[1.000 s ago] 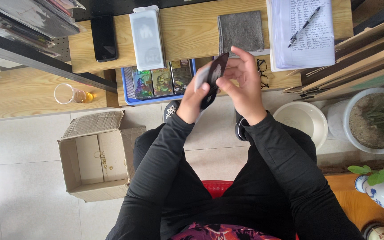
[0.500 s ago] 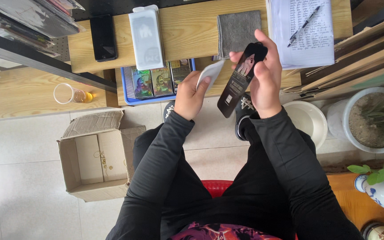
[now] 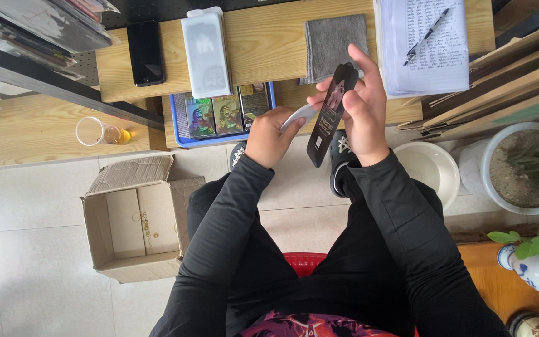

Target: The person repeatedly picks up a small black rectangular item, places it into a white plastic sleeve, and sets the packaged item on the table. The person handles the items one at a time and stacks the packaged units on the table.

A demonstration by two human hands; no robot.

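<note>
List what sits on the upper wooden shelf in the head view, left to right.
black phone → white phone-shaped package → grey cloth → handwritten paper stack with a pen on it.

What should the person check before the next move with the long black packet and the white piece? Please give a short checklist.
1. Right hand grips the long black packet: ok.
2. Left hand holds the white piece: ok.
3. White piece fully separated from packet: cannot tell.
4. Grey cloth lies flat on the wooden bench: ok.
5. Open cardboard box on the floor within view: ok.
</note>
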